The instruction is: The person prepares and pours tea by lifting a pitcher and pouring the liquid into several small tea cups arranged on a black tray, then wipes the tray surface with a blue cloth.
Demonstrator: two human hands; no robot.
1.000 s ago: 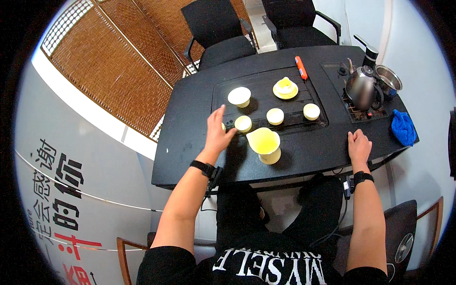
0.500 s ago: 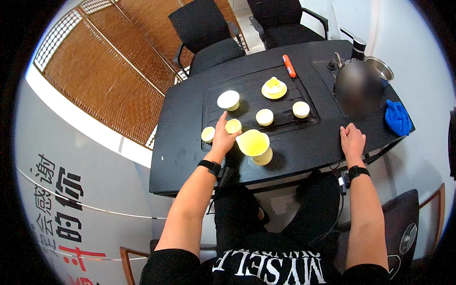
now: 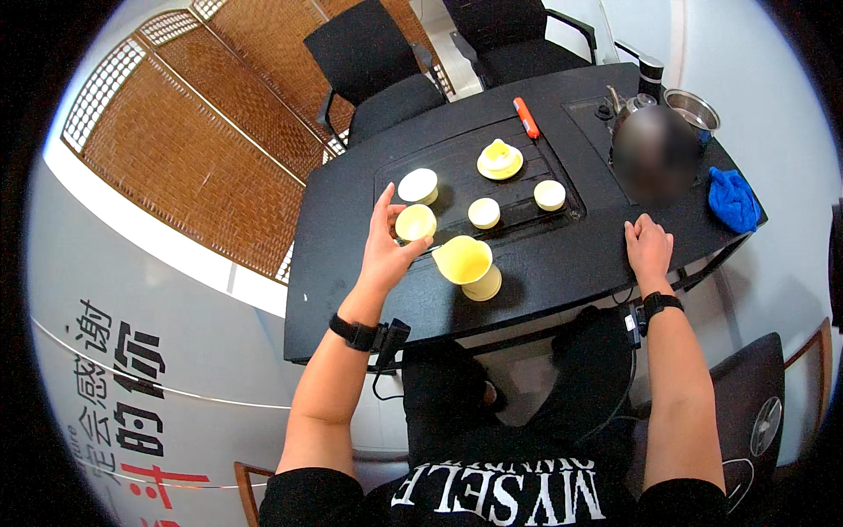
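My left hand [image 3: 386, 241] pinches a small pale-yellow teacup [image 3: 415, 221] between thumb and fingers, raised near the tray's left front. Right beside it stands a flared yellow pitcher [image 3: 479, 279] with a pouring lip. Just behind the held cup is a white bowl-shaped vessel [image 3: 419, 185]. Two more small cups, one at the middle [image 3: 484, 212] and another to its right [image 3: 550, 195], sit on the black tray. A lidded yellow tea bowl on a saucer [image 3: 500, 165] stands farther back. At the table's front right edge, my right hand [image 3: 651, 246] rests with fingers curled, apparently holding nothing.
The black table [image 3: 329, 290] has a recessed tea tray [image 3: 395, 167]. An orange-red stick-shaped thing [image 3: 525, 118] lies at its back. A kettle [image 3: 625, 102], partly blurred, and a metal pot [image 3: 693, 110] stand right, near a blue cloth [image 3: 733, 200]. Black chairs [image 3: 369, 61] are beyond.
My left hand has taken hold of the teacup and lifted it slightly, moving left. The small cup left of it is now hidden behind my hand. My right hand stays at the table's edge.
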